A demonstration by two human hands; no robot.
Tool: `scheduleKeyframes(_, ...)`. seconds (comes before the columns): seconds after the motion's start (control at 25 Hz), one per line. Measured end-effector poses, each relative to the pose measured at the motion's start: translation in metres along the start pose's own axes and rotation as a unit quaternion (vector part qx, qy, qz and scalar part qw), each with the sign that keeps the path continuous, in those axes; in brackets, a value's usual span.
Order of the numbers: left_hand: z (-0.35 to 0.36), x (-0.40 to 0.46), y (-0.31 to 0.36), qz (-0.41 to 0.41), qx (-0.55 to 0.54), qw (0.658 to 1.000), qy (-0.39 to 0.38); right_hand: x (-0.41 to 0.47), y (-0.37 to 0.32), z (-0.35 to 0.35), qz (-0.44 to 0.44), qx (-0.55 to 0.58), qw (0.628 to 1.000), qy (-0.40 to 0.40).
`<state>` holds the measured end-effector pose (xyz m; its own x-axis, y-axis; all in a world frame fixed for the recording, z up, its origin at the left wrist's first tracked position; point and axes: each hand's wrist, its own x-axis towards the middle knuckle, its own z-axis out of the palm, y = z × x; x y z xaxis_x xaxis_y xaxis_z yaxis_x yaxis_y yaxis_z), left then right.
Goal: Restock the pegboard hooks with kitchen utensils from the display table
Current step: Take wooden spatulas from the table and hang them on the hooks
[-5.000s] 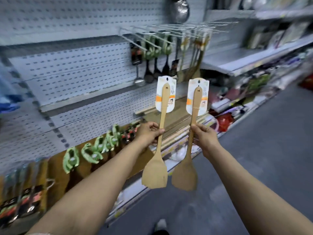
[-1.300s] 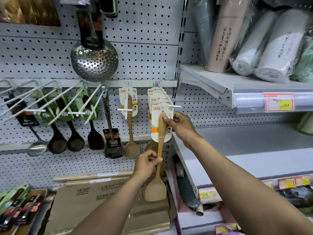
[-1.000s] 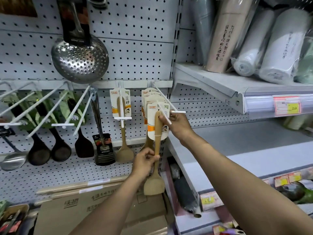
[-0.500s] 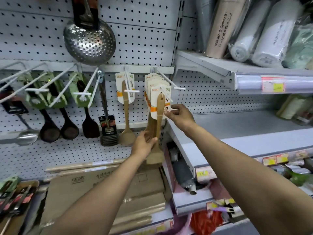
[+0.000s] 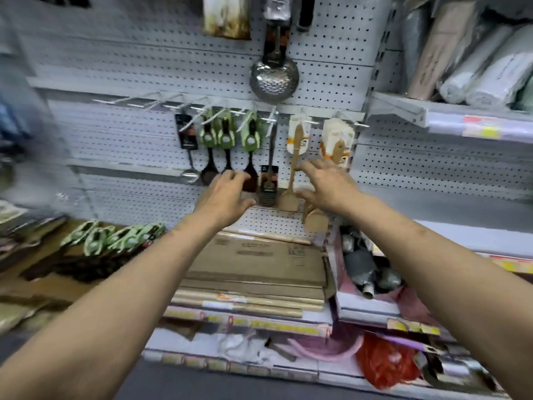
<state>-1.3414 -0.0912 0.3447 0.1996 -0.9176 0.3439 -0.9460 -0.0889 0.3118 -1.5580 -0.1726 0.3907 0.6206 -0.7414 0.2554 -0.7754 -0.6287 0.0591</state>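
Several wooden spatulas [image 5: 337, 145] with white and orange cards hang bunched on the rightmost hook of the pegboard [image 5: 144, 62]. A single wooden spatula [image 5: 294, 166] hangs on the hook to their left. My left hand [image 5: 226, 194] and my right hand [image 5: 327, 183] are both held out in front of the board with fingers spread and loose, holding nothing. My right hand is just below and in front of the bunched spatulas, apart from them. Black spoons with green cards [image 5: 227, 134] hang further left.
A steel skimmer [image 5: 274, 79] hangs above the hooks. Green-carded utensils [image 5: 115, 236] lie on the display table at the left, flat cardboard boxes [image 5: 256, 264] below the board. A grey shelf [image 5: 432, 114] with rolled goods juts out on the right. The view is blurred.
Both hands have let go of the wooden spatula, which now hangs on the rightmost hook, and have drawn back from the board. The camera has pulled back and swung left.
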Motion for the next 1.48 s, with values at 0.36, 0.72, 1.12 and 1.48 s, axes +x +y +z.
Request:
scheduleKeyframes(0.36,-0.134,-0.108,-0.150,-0.059,0.061,0.992,0.090,0.029,-0.207,-0.034,-0.150,0.057,0.984,0.076)
scheduleKeyframes(0.72,-0.272,-0.166,-0.402,-0.124,0.119,0.978,0.115,0.148,-0.489,-0.039,-0.227,0.109,0.966,0.062)
scheduleKeyframes(1.12,-0.352,-0.180,-0.657,-0.182,0.153,0.962,0.131,0.299,-0.745,0.010,-0.286,0.157,0.945,0.037)
scheduleKeyframes(1.48,-0.342,-0.098,-0.918,-0.267,0.115,0.955,0.067,0.498,-0.920,0.136,-0.273,0.210,0.936,-0.070)
